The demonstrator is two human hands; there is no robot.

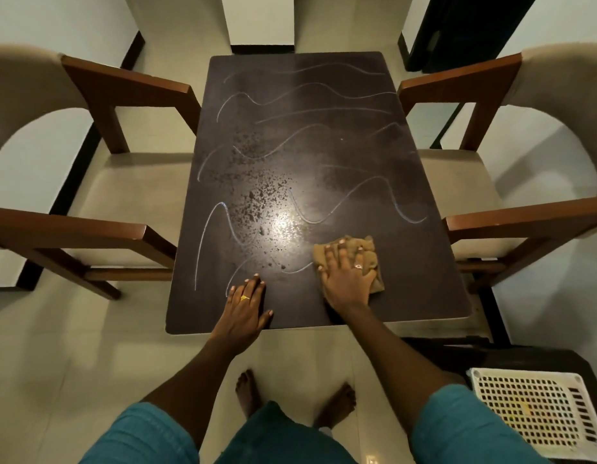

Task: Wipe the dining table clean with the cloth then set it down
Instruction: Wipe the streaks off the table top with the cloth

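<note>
Fingers of the right hand lie spread and straight, pressing the tan cloth flat on the dark worktop at 4 o'clock. The left hand rests flat near the 6 o'clock edge, fingers straight and holding nothing. Pale wavy lines and dark specks mark the surface.

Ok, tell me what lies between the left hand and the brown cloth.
In the head view, only dark tabletop separates the left hand from the crumpled brown cloth, crossed by a faint white wavy line.
</note>
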